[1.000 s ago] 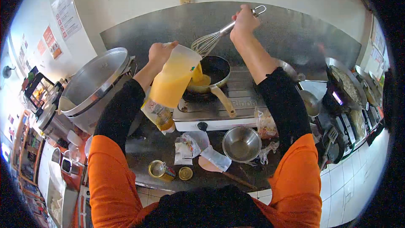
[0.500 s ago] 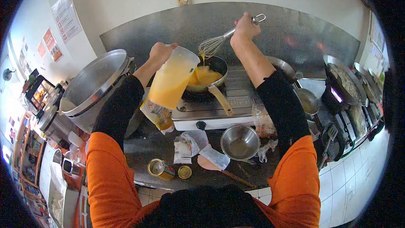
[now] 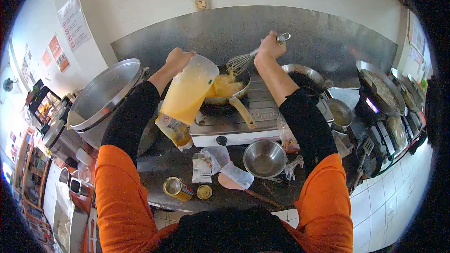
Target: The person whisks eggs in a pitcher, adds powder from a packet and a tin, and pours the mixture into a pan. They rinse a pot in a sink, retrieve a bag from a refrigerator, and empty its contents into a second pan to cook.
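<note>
My left hand (image 3: 179,60) grips a translucent plastic pitcher (image 3: 187,93) by its handle side. The pitcher is tilted to the right, and yellow liquid in it reaches its lip over the frying pan (image 3: 243,78). Inside the pan lies more of the yellow liquid (image 3: 227,88). My right hand (image 3: 271,48) is closed round the handle of a wire whisk (image 3: 240,63). The whisk's wires hang just above the pan, with yellow liquid dripping from them. The pan rests on the left burner of a gas stove (image 3: 225,139), its pale handle pointing toward me.
A steel bowl (image 3: 265,159), an opened can (image 3: 178,189), its lid (image 3: 204,192), plastic bags (image 3: 202,166) and a wooden-handled spatula (image 3: 265,199) lie before the stove. A large pot (image 3: 105,94) stands left. Woks (image 3: 382,86) and a slotted turner (image 3: 367,152) are at right.
My right hand and the whisk have come down, bringing the wires closer to the pan. The pitcher has shifted slightly left and stays tilted in my left hand.
</note>
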Available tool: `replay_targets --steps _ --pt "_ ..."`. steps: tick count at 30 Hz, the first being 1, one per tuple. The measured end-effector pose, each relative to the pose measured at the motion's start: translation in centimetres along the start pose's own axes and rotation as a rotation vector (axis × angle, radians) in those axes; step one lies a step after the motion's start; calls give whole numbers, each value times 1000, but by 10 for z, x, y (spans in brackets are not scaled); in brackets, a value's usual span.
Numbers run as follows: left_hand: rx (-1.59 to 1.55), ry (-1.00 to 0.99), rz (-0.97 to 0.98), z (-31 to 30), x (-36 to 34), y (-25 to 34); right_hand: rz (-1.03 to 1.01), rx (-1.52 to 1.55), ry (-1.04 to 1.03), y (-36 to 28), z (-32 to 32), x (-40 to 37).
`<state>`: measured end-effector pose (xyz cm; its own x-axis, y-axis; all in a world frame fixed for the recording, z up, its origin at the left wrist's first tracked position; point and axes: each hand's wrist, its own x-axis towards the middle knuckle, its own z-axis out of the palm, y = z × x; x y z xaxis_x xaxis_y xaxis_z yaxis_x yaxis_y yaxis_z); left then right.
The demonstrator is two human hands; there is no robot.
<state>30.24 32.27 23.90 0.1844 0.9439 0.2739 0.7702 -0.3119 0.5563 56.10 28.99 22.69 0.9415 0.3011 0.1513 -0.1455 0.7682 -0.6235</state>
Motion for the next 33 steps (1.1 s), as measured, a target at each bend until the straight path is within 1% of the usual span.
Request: replay_targets --steps 4,7,10,13,16,19,22,28,31,33 --pt "-8 -7 13 -3 -1 3 -2 2 19 8 -6 4" --pt "-6 52 16 0 3 0 33 -13 14 3 -10 0" --pt "25 17 37 -1 6 -1 0 -6 38 10 -10 6" --pt "63 -27 31 -6 5 4 47 61 24 11 -12 5" --pt "75 -9 14 -6 1 12 38 37 22 10 -15 4" --pt "91 -13 27 -4 9 7 55 18 25 10 -16 5" --pt "63 -24 38 -3 10 5 -1 13 51 9 -18 4" --pt "79 -20 23 -5 9 9 -21 -8 62 9 -18 4" --pt "34 -20 49 -3 15 2 63 -36 48 -4 -20 -4" --pt "-23 -11 45 -3 15 -4 60 -33 68 -6 -19 -5"
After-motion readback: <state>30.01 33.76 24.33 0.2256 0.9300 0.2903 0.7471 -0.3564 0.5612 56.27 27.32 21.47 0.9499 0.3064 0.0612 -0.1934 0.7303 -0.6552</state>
